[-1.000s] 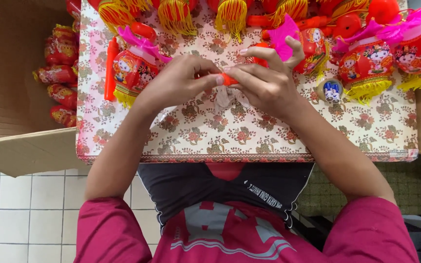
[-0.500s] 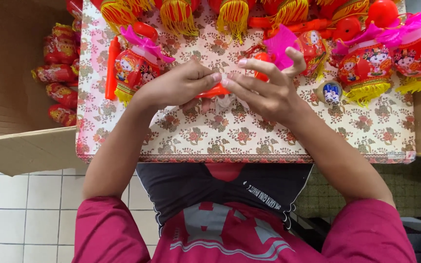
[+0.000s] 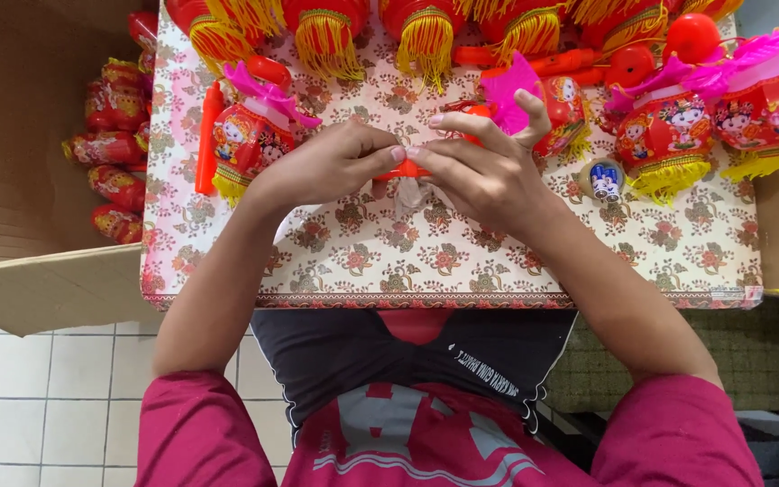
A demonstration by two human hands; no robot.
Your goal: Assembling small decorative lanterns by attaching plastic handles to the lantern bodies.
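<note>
My left hand (image 3: 326,167) and my right hand (image 3: 484,171) meet over the middle of a floral-patterned table (image 3: 462,261). Together they pinch a small orange plastic piece (image 3: 405,169) between thumbs and fingertips. A crumpled bit of clear wrapping (image 3: 406,194) lies just below the piece. A red lantern with a pink top and yellow fringe (image 3: 245,135) lies right by my left hand. Behind my right hand a similar red lantern with a pink paper top (image 3: 552,104) shows partly.
Red lanterns with yellow tassels (image 3: 326,32) line the table's far edge. More figure-printed lanterns (image 3: 669,135) and a small battery pack (image 3: 603,178) lie at the right. An open cardboard box (image 3: 20,162) on the left holds wrapped red lanterns (image 3: 114,135). An orange stick (image 3: 207,135) lies at the left.
Both hands have shifted slightly toward me while keeping hold of the orange piece. My right fingers have closed further over it.
</note>
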